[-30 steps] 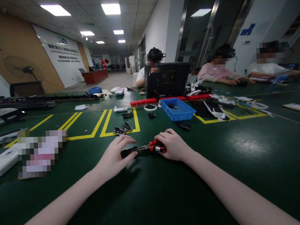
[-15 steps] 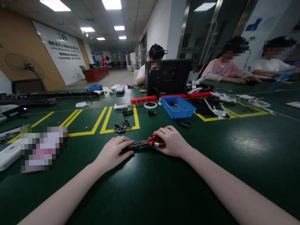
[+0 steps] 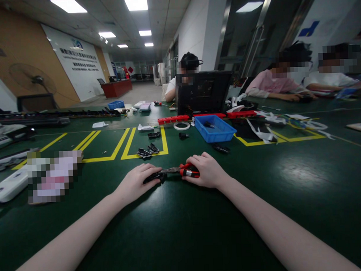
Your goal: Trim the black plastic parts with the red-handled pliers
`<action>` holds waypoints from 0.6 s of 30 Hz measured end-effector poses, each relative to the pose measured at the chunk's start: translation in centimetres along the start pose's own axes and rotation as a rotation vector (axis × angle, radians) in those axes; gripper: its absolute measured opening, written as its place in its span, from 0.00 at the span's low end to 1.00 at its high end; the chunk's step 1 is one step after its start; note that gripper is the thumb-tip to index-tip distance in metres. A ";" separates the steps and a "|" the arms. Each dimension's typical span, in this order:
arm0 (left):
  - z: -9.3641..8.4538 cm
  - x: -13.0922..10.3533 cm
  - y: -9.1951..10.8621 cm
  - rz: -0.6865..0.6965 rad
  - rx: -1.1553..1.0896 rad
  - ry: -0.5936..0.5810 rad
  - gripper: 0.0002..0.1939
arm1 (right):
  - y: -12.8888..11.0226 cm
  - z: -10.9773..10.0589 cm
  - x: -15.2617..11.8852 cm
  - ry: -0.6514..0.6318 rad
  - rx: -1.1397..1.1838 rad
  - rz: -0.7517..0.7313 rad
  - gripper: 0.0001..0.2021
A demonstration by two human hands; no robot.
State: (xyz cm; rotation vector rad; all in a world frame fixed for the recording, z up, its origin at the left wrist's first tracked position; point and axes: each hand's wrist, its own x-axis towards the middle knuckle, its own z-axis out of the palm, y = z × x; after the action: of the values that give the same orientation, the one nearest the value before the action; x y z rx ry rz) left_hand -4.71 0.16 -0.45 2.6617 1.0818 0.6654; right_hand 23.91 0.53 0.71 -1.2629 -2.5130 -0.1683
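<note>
My right hand is wrapped round the red-and-black handles of a pair of needle-nose pliers. Their long metal jaws point left and meet a small black plastic part. That part is gripped by my left hand, whose fingers and palm cover much of it, so its exact kind is hidden. Both hands rest low over the green table. Just beyond them lie a few black broken-looking plastic pieces inside a yellow-taped box.
A blue bin with a dark item in it stands past my right hand. Behind it are red power strips and a black monitor-like panel. A white device lies at left. Co-workers sit across and at right.
The pliers and my hands stay nearly in place. The black part has tilted slightly in my left hand, and the whole view has shifted a little.
</note>
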 end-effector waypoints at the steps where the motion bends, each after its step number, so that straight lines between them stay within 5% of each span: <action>1: 0.0 0.0 0.0 -0.008 -0.009 0.000 0.17 | 0.0 0.0 0.0 -0.001 0.000 0.004 0.22; 18: -0.1 0.0 -0.1 -0.035 -0.016 -0.005 0.20 | 1.0 0.3 -0.1 0.102 0.081 0.024 0.20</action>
State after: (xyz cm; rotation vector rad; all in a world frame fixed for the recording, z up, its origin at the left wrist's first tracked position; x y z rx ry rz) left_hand -4.83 0.24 -0.45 2.6230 1.1144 0.6574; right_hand 24.68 1.08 0.33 -1.2206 -2.3927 -0.1208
